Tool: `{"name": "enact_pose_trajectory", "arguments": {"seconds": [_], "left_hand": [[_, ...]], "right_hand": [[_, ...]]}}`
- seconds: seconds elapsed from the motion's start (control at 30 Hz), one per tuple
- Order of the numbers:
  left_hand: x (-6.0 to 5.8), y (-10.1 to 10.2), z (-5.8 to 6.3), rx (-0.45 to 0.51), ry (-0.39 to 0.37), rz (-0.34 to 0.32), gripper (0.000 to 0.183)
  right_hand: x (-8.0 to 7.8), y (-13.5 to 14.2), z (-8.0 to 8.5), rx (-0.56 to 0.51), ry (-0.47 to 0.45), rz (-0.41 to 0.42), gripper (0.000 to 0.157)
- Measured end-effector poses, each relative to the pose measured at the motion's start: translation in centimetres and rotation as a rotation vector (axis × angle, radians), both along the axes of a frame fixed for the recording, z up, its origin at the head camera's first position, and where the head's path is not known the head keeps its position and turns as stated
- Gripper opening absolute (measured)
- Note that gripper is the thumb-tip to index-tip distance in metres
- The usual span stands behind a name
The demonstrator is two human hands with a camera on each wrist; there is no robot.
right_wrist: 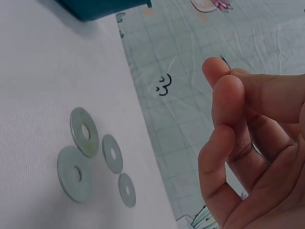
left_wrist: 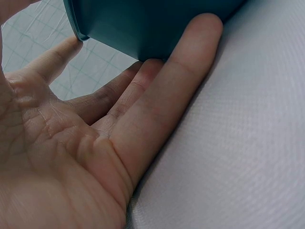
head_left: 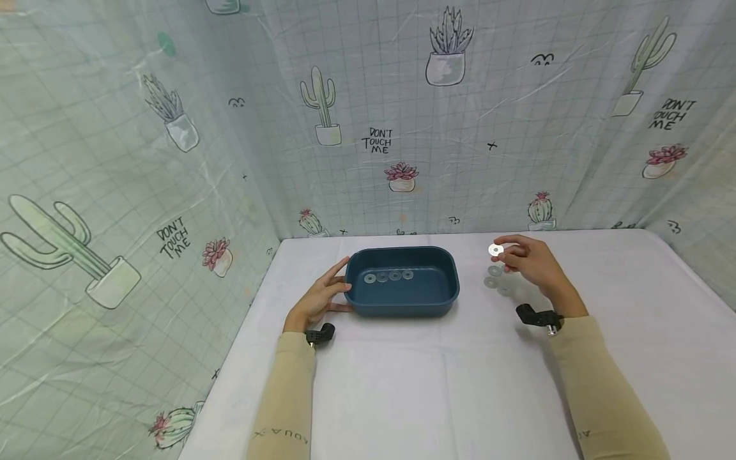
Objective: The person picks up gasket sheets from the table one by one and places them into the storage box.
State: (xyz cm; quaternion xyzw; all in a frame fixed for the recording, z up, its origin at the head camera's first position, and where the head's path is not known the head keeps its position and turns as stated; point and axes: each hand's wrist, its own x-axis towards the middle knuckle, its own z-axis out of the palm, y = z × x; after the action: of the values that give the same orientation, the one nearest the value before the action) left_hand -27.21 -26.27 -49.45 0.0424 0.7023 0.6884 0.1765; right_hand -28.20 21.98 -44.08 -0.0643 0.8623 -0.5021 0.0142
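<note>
A dark blue rectangular tub (head_left: 402,310) stands on the white-covered table. Along its floor several metal washers (head_left: 382,276) lie in a row. My left hand (head_left: 319,297) is at the tub's left end, its fingers spread and fairly straight; in the left wrist view the fingertips touch the outer wall (left_wrist: 138,28). To the right of the tub, my right hand (head_left: 531,262) pinches a washer (head_left: 496,250) between thumb and fingertips, raised above the table. In the right wrist view only that washer's thin edge (right_wrist: 225,62) shows. Beneath it, several loose washers (right_wrist: 85,131) lie flat, close together.
A patterned cloth (head_left: 368,96) with cactus drawings hangs behind the table and along its left side. White cloth (head_left: 391,383) covers the tabletop. Each wrist wears a black camera mount, seen on the right wrist (head_left: 539,317).
</note>
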Motion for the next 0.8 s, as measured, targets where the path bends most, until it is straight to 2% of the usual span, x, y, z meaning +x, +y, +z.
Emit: {"name": "enact_pose_trajectory", "arguments": {"seconds": [0.3, 0.8], "left_hand": [[0.0, 0.0, -0.1, -0.003, 0.009, -0.009, 0.075], [-0.1, 0.0, -0.1, -0.007, 0.01, -0.003, 0.075]], "right_hand": [[0.0, -1.7, 0.5, -0.042, 0.021, 0.039, 0.036], [0.0, -5.0, 0.3, -0.038, 0.023, 0.071, 0.036]]}}
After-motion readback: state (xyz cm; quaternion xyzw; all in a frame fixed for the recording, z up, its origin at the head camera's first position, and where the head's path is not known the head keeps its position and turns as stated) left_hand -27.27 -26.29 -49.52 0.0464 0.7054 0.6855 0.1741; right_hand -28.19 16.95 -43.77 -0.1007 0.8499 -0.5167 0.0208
